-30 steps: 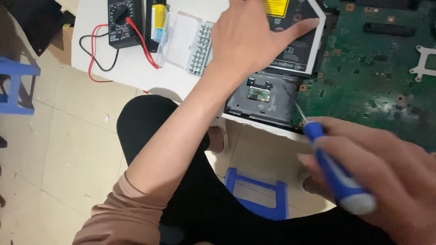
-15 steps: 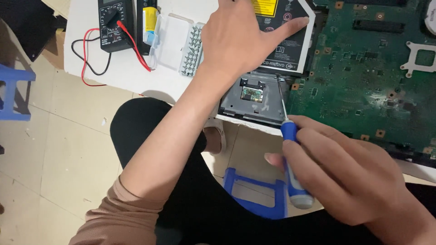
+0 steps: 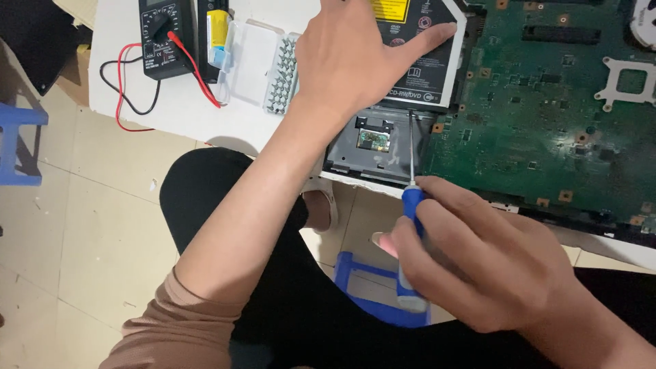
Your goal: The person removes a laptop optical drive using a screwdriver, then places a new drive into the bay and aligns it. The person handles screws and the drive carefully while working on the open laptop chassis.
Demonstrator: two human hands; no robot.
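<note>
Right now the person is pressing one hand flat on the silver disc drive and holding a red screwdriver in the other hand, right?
Not quite. The screwdriver in the right hand has a blue handle, not red, as the head view shows. The left hand does press flat on the silver disc drive.

White table carries everything, its edge running down to the right. On it at far left a black multimeter with red and black leads looping across the bare top. Just right of it a black-and-yellow device, then a clear plastic case of screwdriver bits, lid open. Right of that a dark opened laptop base with green circuit board, overhanging the table edge. Beige tiled floor below, blue plastic stool on it at left.
</note>
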